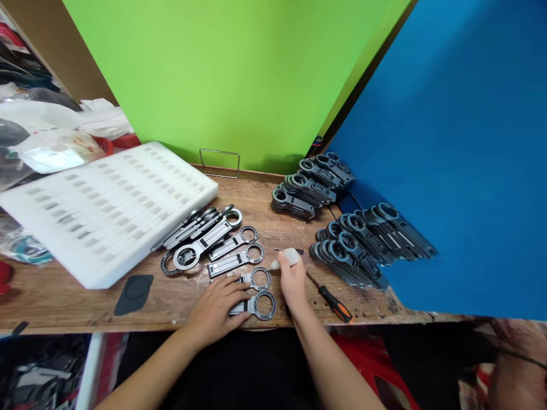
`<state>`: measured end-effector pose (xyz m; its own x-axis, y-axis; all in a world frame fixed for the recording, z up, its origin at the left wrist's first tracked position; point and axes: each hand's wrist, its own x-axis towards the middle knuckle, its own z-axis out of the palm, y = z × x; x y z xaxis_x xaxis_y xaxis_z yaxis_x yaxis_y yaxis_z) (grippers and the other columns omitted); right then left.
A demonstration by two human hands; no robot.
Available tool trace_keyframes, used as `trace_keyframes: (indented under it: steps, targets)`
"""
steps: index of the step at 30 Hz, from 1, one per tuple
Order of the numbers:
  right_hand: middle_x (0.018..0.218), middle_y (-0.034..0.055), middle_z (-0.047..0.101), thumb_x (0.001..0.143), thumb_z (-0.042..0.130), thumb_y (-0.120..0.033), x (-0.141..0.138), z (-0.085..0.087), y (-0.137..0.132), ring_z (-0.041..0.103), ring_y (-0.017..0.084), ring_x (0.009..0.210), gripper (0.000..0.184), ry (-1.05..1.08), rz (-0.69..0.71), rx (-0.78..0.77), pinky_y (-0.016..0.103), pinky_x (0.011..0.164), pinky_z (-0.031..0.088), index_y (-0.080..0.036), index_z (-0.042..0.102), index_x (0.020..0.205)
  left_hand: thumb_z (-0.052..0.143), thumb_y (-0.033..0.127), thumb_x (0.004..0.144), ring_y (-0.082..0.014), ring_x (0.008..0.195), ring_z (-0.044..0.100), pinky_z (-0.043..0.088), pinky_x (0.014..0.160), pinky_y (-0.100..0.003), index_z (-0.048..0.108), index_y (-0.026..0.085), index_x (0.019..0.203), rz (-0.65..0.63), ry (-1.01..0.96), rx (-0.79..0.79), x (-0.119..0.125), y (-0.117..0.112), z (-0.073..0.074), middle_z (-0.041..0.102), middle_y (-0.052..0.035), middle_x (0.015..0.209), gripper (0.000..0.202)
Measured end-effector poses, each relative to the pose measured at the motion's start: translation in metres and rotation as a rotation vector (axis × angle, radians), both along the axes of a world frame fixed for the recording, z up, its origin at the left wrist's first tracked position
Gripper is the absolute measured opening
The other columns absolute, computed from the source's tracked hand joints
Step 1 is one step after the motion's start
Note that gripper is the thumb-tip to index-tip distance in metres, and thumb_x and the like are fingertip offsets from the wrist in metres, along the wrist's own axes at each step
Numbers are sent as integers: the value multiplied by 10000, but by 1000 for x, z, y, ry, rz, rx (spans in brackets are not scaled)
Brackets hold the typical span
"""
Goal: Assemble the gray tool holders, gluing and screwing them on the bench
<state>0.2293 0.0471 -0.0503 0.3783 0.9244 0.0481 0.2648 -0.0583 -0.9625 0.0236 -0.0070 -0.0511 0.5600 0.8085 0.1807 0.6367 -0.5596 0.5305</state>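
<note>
1. Grey ring-ended part (256, 306) lies at near table (64, 296) edge, left hand (216, 307) flat on it, fingers spread.
2. Right hand (293, 279) pinches white cloth (287, 259).
3. Screwdriver (335, 300) just right.

I read this as a small assembly workshop: worn wooden table (85, 296), stacks of identical dark ring-ended parts (363, 239), a white foam tray (106, 210), a screwdriver (333, 299), bagged stock behind.
</note>
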Motion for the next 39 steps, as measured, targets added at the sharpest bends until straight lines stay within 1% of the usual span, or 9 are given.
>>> trace_keyframes:
  steps: [8, 12, 18, 23, 25, 27, 32, 36, 39]
  targets:
    - [713, 19, 611, 787, 558, -497, 5, 4, -18, 536, 178, 660, 319, -56, 12, -29, 290, 653, 415, -180, 551, 817, 600, 373, 816, -265, 1241, 432, 320, 1026, -488, 602, 297, 1083, 5, 18, -22, 0, -1, 1, 601, -6, 1229, 278]
    - [654, 0, 593, 778, 579, -490, 6, 8, -26, 521, 166, 617, 303, -43, 51, -44, 278, 623, 403, -189, 553, 754, 601, 369, 813, -266, 1246, 425, 311, 1031, -492, 608, 295, 1069, 7, 30, -24, 0, -1, 0, 597, -8, 1234, 267]
    - [625, -26, 572, 673, 692, -461, 12, 6, -20, 488, 136, 579, 305, 246, -70, -109, 246, 545, 364, -191, 553, 702, 588, 378, 825, -265, 1256, 410, 294, 1040, -500, 589, 297, 1098, -3, 61, -22, 0, -1, 1, 586, -1, 1251, 284]
    - [451, -102, 366, 704, 626, -511, 18, 3, -5, 281, 75, 363, 354, 486, -102, -179, 209, 364, 205, -224, 423, 663, 558, 386, 853, -258, 1255, 410, 219, 1074, -521, 562, 287, 1144, -52, 111, 11, 1, -2, 11, 577, -9, 1260, 307]
    - [444, -106, 358, 683, 647, -521, 17, 5, 0, 281, 69, 351, 375, 564, -87, -210, 199, 351, 207, -225, 417, 664, 550, 425, 854, -257, 1240, 422, 211, 1073, -520, 551, 292, 1161, -55, 116, 44, 1, 1, 16, 564, -11, 1276, 334]
    - [451, -100, 379, 661, 668, -540, 13, 8, 6, 310, 70, 353, 395, 622, -63, -233, 193, 348, 229, -222, 434, 676, 531, 447, 860, -253, 1200, 451, 265, 1045, -486, 564, 275, 1143, 35, 103, 77, 3, 10, 19, 561, -28, 1272, 332]
    - [475, -89, 412, 648, 662, -598, -6, 14, 25, 350, 75, 371, 431, 655, 6, -221, 193, 363, 260, -217, 472, 713, 510, 396, 875, -259, 1050, 513, 387, 885, -412, 595, 227, 1119, 465, 145, 66, 12, 41, 19, 612, -68, 1123, 309]
    - [484, -82, 437, 650, 669, -549, -19, 12, 37, 357, 85, 396, 389, 548, 46, -172, 209, 386, 262, -211, 483, 699, 543, 392, 856, -263, 1002, 511, 383, 838, -406, 601, 257, 1147, 523, 232, 10, 20, 54, 13, 614, -57, 1042, 326]
    - [550, -58, 507, 653, 670, -495, -24, 9, 41, 439, 110, 490, 338, 423, 67, -120, 229, 464, 333, -202, 505, 680, 544, 373, 858, -252, 1005, 502, 369, 840, -395, 608, 273, 1140, 521, 240, -2, 22, 54, 9, 602, -52, 1038, 306]
